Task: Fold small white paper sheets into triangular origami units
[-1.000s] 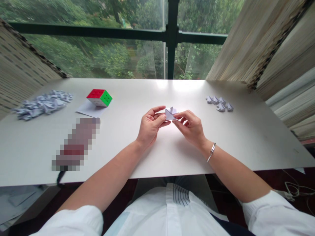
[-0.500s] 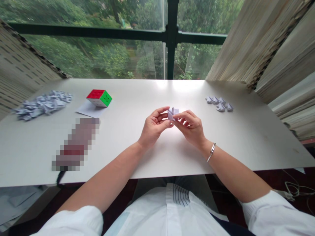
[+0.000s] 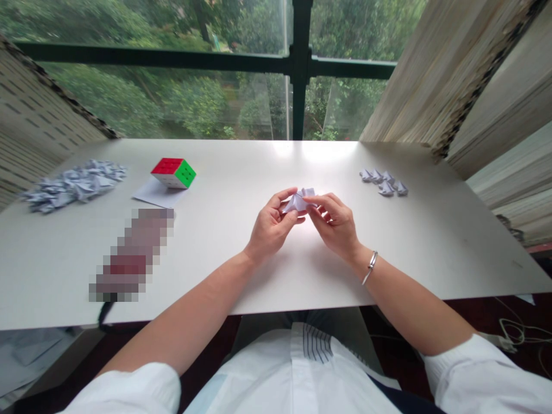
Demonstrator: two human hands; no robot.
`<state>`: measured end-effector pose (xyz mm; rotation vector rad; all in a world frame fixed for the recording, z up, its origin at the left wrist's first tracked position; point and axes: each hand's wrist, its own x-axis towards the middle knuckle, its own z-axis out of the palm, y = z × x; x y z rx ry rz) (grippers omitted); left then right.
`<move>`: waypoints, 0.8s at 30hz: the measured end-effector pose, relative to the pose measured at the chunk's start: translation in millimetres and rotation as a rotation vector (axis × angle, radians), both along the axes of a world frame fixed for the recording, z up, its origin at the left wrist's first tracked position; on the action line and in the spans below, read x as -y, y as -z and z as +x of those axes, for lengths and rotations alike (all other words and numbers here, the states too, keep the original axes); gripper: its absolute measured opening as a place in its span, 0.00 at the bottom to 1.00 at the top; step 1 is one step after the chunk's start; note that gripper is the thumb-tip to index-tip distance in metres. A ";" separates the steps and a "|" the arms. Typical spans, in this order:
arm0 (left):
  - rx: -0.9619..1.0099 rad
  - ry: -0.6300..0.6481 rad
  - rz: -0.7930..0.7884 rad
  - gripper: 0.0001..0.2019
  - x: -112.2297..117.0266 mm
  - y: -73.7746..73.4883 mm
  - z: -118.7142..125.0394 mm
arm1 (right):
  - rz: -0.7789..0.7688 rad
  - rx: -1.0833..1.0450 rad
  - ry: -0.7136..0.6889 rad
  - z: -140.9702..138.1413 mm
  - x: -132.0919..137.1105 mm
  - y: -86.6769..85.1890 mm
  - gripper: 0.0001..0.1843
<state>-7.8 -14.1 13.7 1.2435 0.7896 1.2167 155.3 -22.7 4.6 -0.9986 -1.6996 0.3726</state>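
A small folded piece of white paper [image 3: 295, 202] is held between my two hands above the middle of the white table. My left hand [image 3: 272, 221] grips its left side, thumb in front and fingers behind. From the right, my right hand [image 3: 334, 221] pinches it with thumb and index finger. The paper shows a pointed, slanting flap on the left and a squarer part on top. My fingers hide some of its lower and right parts.
At the left lies a heap of folded paper pieces [image 3: 77, 185]. A puzzle cube [image 3: 172, 172] rests on white paper sheets [image 3: 150, 192], with a blurred-out object [image 3: 133, 253] nearer me. Several folded paper pieces [image 3: 386, 187] sit at the right. A window [image 3: 297, 92] stands behind the table [image 3: 215, 287].
The folded paper has turned in my hands, and a pointed flap now spreads toward the left. My left hand has shifted slightly with it, and both hands still hold it.
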 end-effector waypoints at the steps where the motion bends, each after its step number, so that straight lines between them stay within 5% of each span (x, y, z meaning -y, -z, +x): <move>1: 0.000 0.005 0.003 0.25 0.3 -0.5 0.2 | -0.006 0.005 0.016 0.1 -0.4 0.9 0.13; 9: -0.032 0.034 0.006 0.23 1.8 -1.6 0.8 | 0.000 0.204 0.167 2.6 0.4 2.7 0.15; 19: 0.011 0.051 -0.026 0.27 2.0 -1.0 2.5 | 0.006 0.075 0.059 -0.6 3.2 -2.0 0.04; 24: 0.003 0.052 -0.013 0.28 0.7 -1.1 2.0 | -0.030 0.086 0.015 0.2 2.3 -3.4 0.08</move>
